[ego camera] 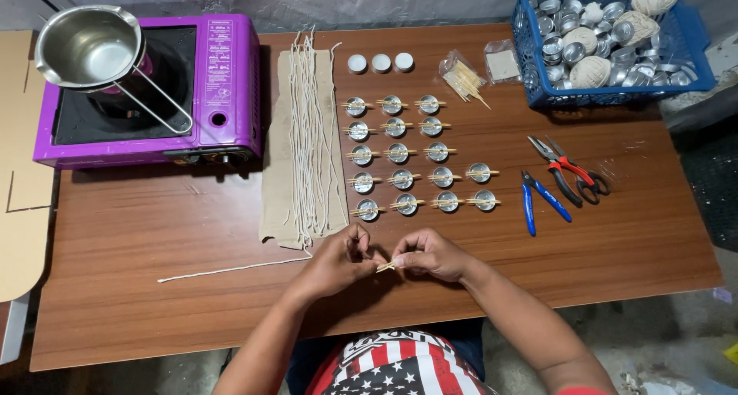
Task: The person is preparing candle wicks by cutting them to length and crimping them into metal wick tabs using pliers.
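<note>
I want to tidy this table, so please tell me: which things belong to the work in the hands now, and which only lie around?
In use: left hand, right hand, small sticks, white string, wick strands, cups with sticks.

Lying about: purple stove, metal pot, pliers, blue cutters, blue basket.

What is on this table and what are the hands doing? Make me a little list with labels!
Left hand: pinching a white string, next to the right hand
Right hand: holding small wooden sticks
Table: brown wood
Metal cups: in rows, sticks laid across them
Cut strings: lying on cardboard
Stove: purple, a steel pot on it
Basket: blue, holding empty cups and balls of string
Tools: pliers, blue cutters
</note>
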